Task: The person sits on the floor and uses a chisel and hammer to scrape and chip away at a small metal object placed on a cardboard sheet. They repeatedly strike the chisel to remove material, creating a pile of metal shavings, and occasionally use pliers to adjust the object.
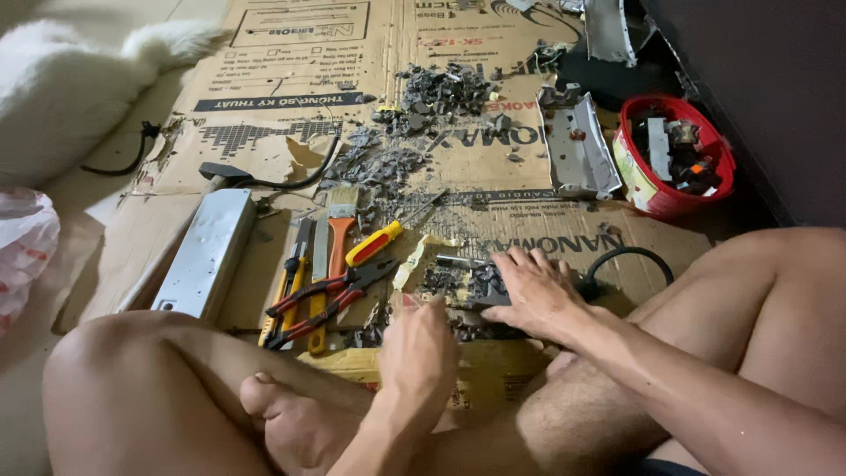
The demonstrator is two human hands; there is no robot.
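Note:
I sit cross-legged on flattened cardboard point(529, 167). My right hand point(531, 293) lies flat, fingers spread, pressing on a dark flat part point(471, 284) covered in grey crumbs. My left hand point(417, 345) is curled beside it, fingertips at the part's near left edge; what it grips is hidden. Just left lie red-handled pliers point(322, 300), a yellow-and-red screwdriver point(377, 242), an orange-handled paintbrush point(338, 231) and a yellow utility knife point(284, 295).
A long grey metal casing point(207, 251) lies at left with a black cable point(291, 181). Grey debris piles point(432, 97) spread up the middle. A bent metal housing point(577, 150) and a red bucket point(674, 203) of parts stand at right. White fur rug point(70, 79) at far left.

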